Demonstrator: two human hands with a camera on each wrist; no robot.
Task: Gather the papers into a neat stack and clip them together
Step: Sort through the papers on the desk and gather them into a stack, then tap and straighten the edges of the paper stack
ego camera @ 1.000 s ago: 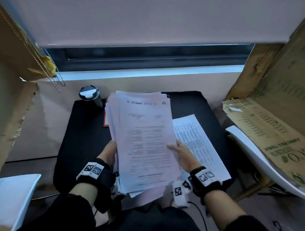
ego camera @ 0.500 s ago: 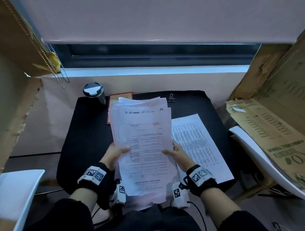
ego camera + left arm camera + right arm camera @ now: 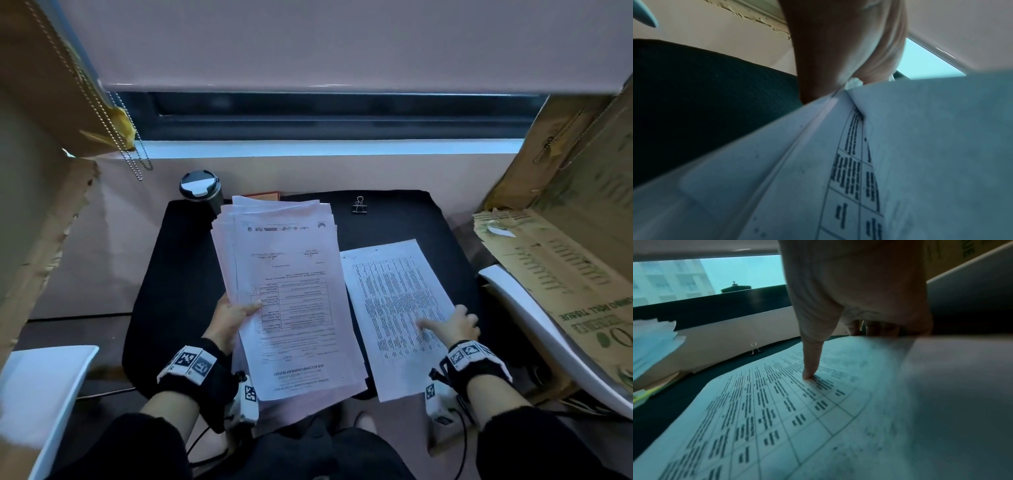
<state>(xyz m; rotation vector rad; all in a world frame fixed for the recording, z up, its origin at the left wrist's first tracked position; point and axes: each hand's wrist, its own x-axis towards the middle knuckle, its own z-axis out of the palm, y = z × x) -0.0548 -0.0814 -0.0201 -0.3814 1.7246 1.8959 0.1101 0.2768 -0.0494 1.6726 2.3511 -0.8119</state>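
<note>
item: loose stack of white printed papers, centre of the head view, edges fanned and uneven, lifted above the black cloth-covered table. held by the left hand; grip clamped on the stack's left edge, thumb on the top sheet, fingers hidden beneath.

item: single white sheet printed with a table of text, lying flat on the table just right of the stack, its near end past the table's edge. right hand at its right edge; thumb pressed on the printed face, fingers curled over the sheet's edge, so the grip pinches the sheet.

item: small black binder clip with silver wire handles, upper centre of the head view, standing on the table, apart from both hands.

item: dark lidded travel cup, upper left of the table.

item: reddish-brown flat card or book, mostly hidden behind the stack's far end.

item: brown cardboard panels, right and left frame edges.
</note>
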